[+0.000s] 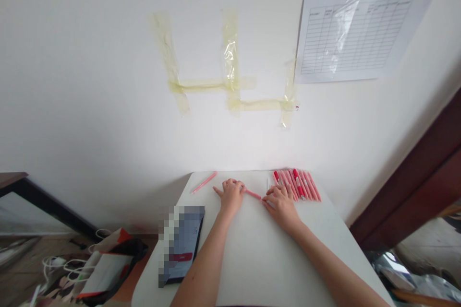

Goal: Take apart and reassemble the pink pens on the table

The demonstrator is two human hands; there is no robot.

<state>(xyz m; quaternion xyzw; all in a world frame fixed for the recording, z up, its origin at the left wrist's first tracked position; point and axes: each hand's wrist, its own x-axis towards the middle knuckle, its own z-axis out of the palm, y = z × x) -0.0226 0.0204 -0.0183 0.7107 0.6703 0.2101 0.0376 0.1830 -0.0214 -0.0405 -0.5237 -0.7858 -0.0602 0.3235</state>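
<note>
Left hand (232, 196) and right hand (281, 205) curl inward, and I can't tell whether they grip the pink pen (253, 194) lying crosswise between them.

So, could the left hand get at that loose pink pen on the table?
Probably yes. The left hand is near the loose pink pen, and nothing stands between them on the white table. It seems to share another pink pen with the right hand, so may need to let go first.
</note>
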